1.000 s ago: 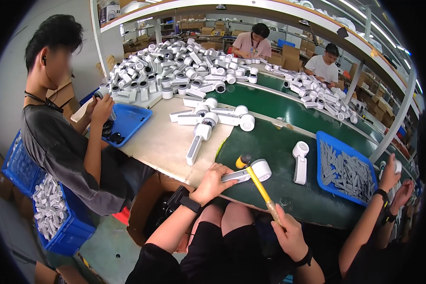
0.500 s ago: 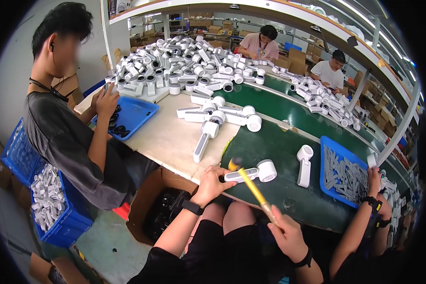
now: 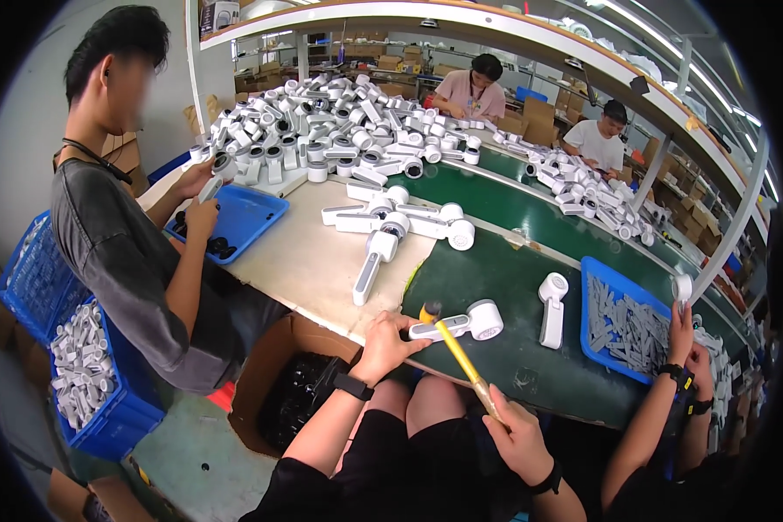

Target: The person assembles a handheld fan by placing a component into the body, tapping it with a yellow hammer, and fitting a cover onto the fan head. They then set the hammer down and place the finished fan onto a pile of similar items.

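Green tabletop (image 3: pixel 505 378) spreads across the head view, with a beige sheet (image 3: pixel 296 270) to its left and a green belt (image 3: pixel 496 181) beyond. Behind the sheet rises a pile (image 3: pixel 291 135) of white units; two people sit past the belt.

The left hand (image 3: pixel 386 346) has its fingers closed on the handle end of a unit (image 3: pixel 458 326), which lies at the near edge of the tabletop, round head to the right. The right hand (image 3: pixel 520 439) grips a hammer (image 3: pixel 464 358) by its shaft, fingers wrapped round it. The hammer's head is at the unit's handle, near the left fingers; whether it touches cannot be told.

Another unit (image 3: pixel 552 309) lies farther right, beside a blue tray (image 3: pixel 585 335) of grey parts. At left, a co-worker (image 3: pixel 130 261) holds a unit near a second blue tray (image 3: pixel 259 209). Below stands a carton (image 3: pixel 250 387) of black parts.
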The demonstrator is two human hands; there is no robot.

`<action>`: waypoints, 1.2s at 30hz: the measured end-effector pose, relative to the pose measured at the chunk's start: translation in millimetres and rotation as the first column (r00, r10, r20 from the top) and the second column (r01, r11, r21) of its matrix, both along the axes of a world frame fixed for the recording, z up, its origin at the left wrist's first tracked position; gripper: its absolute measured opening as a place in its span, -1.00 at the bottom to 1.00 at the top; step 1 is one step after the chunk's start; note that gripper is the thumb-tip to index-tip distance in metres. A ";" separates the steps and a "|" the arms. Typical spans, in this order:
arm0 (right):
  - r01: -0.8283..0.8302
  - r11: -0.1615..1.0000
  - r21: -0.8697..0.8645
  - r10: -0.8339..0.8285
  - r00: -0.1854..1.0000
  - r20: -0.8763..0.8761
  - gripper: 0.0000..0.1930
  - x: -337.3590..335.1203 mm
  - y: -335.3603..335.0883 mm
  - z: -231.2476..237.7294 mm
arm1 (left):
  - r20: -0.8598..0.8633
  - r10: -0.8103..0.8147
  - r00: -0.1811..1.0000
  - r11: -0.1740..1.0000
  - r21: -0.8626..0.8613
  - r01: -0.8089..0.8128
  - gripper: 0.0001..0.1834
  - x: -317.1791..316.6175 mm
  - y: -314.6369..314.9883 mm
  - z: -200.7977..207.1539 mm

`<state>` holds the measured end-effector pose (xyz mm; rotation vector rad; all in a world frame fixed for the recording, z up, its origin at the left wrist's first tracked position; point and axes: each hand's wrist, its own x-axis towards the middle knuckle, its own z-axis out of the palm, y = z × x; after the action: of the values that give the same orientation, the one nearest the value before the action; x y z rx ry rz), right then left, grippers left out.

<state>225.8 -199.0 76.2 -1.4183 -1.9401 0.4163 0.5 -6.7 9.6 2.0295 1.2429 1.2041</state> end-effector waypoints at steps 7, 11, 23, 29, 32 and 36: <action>-0.081 0.996 -0.035 0.082 0.995 0.052 -0.47 -2.3 -2.4 1.7 | -0.017 0.015 1.000 0.997 -0.082 -0.017 -0.63 -3.7 -3.8 -0.4; 0.066 0.992 0.104 -0.059 0.996 -0.067 -0.44 14.1 -5.4 -8.8 | -0.001 -0.011 1.000 1.000 -0.016 0.011 -0.64 -2.3 -5.0 2.1; 0.086 0.996 -0.030 -0.089 0.986 -0.139 -0.44 25.7 -9.5 -12.4 | -0.276 0.007 0.961 0.954 0.290 0.076 -0.51 29.2 4.8 17.5; 0.198 0.980 -0.027 -0.194 0.908 -0.372 -0.42 43.4 -34.6 -32.0 | -0.276 0.136 0.952 0.944 0.329 -0.040 -0.59 9.8 24.3 23.5; 0.302 0.951 -0.065 -0.299 0.851 -0.431 -0.41 64.5 -45.5 -52.2 | -0.251 0.282 0.926 0.893 0.421 -0.158 -0.59 -14.9 44.6 7.9; 0.412 0.892 -0.183 -0.443 0.724 -0.529 -0.39 81.6 -60.6 -49.9 | -0.214 0.530 0.820 0.796 0.458 -0.395 -0.57 -33.5 54.9 5.8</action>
<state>307.4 -259.6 26.3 -1.5111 -1.0908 0.5850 -33.0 48.2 15.4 2.3702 1.8907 1.4735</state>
